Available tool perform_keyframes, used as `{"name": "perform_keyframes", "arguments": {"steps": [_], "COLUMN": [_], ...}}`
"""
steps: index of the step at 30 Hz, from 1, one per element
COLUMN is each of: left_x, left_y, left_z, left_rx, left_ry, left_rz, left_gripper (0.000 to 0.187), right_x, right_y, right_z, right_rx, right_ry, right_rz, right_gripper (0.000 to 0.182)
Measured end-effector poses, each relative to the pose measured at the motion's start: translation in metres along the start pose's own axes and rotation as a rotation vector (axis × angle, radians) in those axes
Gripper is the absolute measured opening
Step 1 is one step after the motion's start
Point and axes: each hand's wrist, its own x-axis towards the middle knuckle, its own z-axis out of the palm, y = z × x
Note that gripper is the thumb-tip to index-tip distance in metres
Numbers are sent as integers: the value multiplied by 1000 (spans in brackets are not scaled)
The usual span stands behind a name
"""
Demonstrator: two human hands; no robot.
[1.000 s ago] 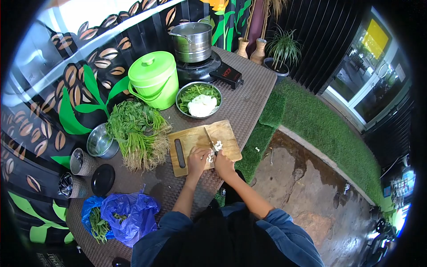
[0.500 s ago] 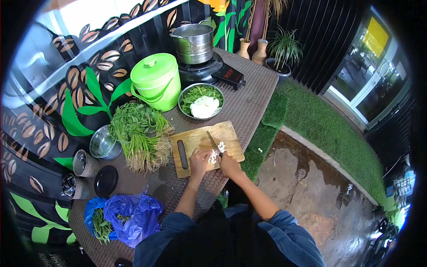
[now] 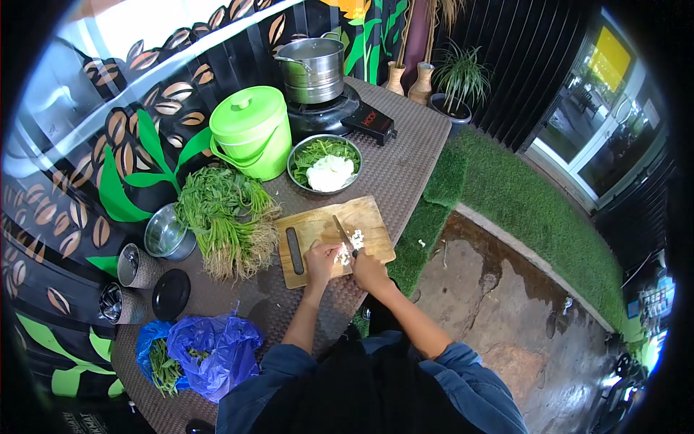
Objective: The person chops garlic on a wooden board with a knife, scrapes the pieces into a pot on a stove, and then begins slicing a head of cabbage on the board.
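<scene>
My right hand (image 3: pixel 370 272) is closed around the dark handle of a knife (image 3: pixel 340 229), whose blade points away from me over the wooden cutting board (image 3: pixel 312 225). Small chopped white pieces (image 3: pixel 356 239) lie on both sides of the blade, possibly garlic. Left of the knife, my left hand (image 3: pixel 319 262) has its fingertips pinched together beside the pieces; what they hold is too small to make out. Beyond the board stands a metal bowl (image 3: pixel 291 173) with cut green leaves (image 3: pixel 309 153) and a mound of sliced white vegetable (image 3: pixel 331 174).
Left of the board lies a large bunch of rooted greens (image 3: pixel 225 217). A lime-green lidded bucket (image 3: pixel 251 134) and a steel pot (image 3: pixel 312 72) on a black stove (image 3: pixel 318 116) stand at the back. Blue plastic bags (image 3: pixel 217 354) and a metal bowl (image 3: pixel 170 233) are leftward.
The view has shifted very slightly. Both hands stay over the board, the knife remains in my right hand, and the white pieces lie much as before.
</scene>
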Motion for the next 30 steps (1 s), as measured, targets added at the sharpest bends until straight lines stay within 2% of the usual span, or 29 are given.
{"name": "perform_keyframes", "arguments": {"steps": [2, 5, 8, 9, 11, 13, 14, 16, 18, 20, 24, 25, 26, 30], "left_x": [1, 2, 3, 2, 2, 1, 1, 2, 2, 3, 2, 1, 0, 0], "left_y": [-3, 8, 15, 9, -8, 0, 5, 10, 10, 7, 7, 8, 9, 0], "left_z": [1, -3, -6, -5, 2, -1, -2, -6, -8, -9, -12, -12, -12, -7], "left_rx": [-16, -20, 5, 8, -59, -65, -71, -70, -67, 4, 28, 18, 7, -41], "left_ry": [-12, -15, -16, -19, 8, 5, 1, -27, -56, -61, -97, -94, -92, -72], "left_rz": [-61, -28, -37, -35, 29, -4, -33, -42, -53, 156, 158, 89, 20, -49], "left_gripper": [11, 10, 9, 9, 9, 9, 10, 9, 9, 9, 9, 10, 12, 11], "right_x": [-10, -5, 13, 15, 9, -5, -8, -16, -12, -1, 6, 4, 0, -7], "right_y": [4, 5, 9, 8, 7, 2, 4, 7, 4, 1, 1, 0, 0, -2], "right_z": [21, 38, 41, 30, 11, -3, 4, 28, 35, 29, 6, 3, 8, 33], "right_rx": [-84, -27, -60, -32, -27, 9, 7, 8, -5, 28, 14, 17, 17, -15], "right_ry": [229, 148, 176, 84, 59, -11, -11, 134, 134, 125, 14, 0, -2, 94], "right_rz": [-55, 42, -12, 0, -16, -6, -5, 31, 57, 47, -2, 12, 12, 52], "right_gripper": [39, 40, 41, 40, 40, 40, 40, 40, 39, 38, 42, 41, 41, 40]}}
